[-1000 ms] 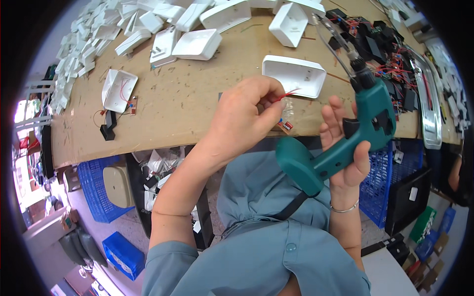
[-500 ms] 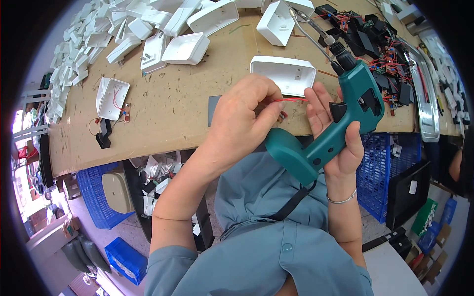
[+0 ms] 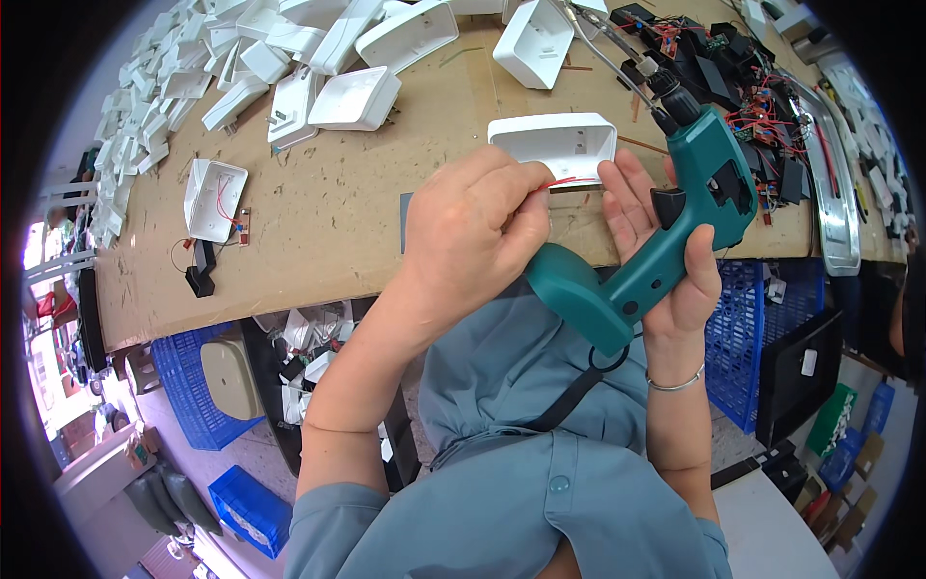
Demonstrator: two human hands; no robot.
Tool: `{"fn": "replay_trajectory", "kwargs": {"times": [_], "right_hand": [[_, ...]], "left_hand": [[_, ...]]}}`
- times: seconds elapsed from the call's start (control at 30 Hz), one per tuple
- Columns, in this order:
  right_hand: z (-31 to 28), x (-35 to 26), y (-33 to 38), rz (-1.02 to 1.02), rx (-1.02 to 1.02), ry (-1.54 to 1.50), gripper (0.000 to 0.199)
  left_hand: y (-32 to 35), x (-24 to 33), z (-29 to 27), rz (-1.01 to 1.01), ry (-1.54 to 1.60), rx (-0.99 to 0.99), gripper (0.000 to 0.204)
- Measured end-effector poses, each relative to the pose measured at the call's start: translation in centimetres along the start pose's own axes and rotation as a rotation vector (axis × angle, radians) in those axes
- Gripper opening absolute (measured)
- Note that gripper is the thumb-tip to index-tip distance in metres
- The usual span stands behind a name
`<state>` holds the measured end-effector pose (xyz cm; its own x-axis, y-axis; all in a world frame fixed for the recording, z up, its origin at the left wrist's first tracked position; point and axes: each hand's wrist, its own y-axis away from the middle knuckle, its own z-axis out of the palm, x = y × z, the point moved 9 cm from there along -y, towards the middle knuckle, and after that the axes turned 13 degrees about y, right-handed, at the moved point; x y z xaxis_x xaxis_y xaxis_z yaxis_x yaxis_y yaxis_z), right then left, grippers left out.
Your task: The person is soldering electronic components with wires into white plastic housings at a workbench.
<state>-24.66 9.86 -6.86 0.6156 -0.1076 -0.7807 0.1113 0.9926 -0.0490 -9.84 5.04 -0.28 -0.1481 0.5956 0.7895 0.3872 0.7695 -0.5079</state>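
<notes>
Broadly, the work looked to be somewhere in its middle: the tabletop (image 3: 367, 222) beyond both hands carried a large heap of white plastic housings (image 3: 289, 48) up and to the left of the left hand (image 3: 477, 246), most of them lying open side up, and a tangle of black parts with red wiring (image 3: 752, 87) up and to the right of the right hand (image 3: 666, 261), which suggested many pieces not yet put together. One white housing (image 3: 558, 145) lay open side up just past the fingertips of both hands, and I judged it to be the piece in hand, with nothing visibly fastened into it. The right hand was closed around the grip of a green power screwdriver (image 3: 656, 241), its bit end pointing away over the tabletop, apart from that housing. The left hand was closed in a pinch on a thin red wire (image 3: 559, 180), held just beside the right hand's raised fingers and directly below the housing. Farther to the left of the left hand sat a lone housing with a small board on wires (image 3: 214, 193). What the red wire led to was hidden behind the left hand's fingers, and whether a screw sat on the bit was too small to tell; the fisheye rim also cut off the far ends of both piles.
</notes>
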Motion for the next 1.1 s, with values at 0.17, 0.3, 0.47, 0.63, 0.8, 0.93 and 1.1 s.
{"fn": "replay_trajectory", "kwargs": {"times": [0.17,0.3,0.47,0.63,0.8,0.93,1.1], "right_hand": [[-0.5,-0.2,-0.6,-0.006,0.001,0.004,0.072],[-0.4,-0.6,-0.5,0.004,-0.040,0.016,0.071],[-1.2,-2.4,0.6,-0.044,-0.083,0.076,0.073],[-2.0,-4.0,2.7,-0.089,-0.086,0.078,0.077],[-2.4,-5.6,5.0,-0.143,0.004,0.310,0.077],[-2.9,-6.5,7.3,-0.171,0.125,0.498,0.070],[-2.9,-7.2,9.7,-0.155,0.241,0.717,0.072]], "left_hand": [[0.0,0.2,0.8,0.013,-0.081,-0.028,0.008],[0.0,0.3,1.1,0.018,-0.145,-0.018,0.008],[0.2,0.6,1.6,0.061,-0.237,-0.043,0.008],[0.2,0.8,1.8,0.075,-0.297,-0.057,0.011],[0.1,1.3,2.0,0.076,-0.358,-0.072,0.011],[-0.1,1.3,2.3,0.056,-0.389,-0.095,0.010],[-0.1,1.3,2.5,0.103,-0.397,-0.077,0.012]]}}
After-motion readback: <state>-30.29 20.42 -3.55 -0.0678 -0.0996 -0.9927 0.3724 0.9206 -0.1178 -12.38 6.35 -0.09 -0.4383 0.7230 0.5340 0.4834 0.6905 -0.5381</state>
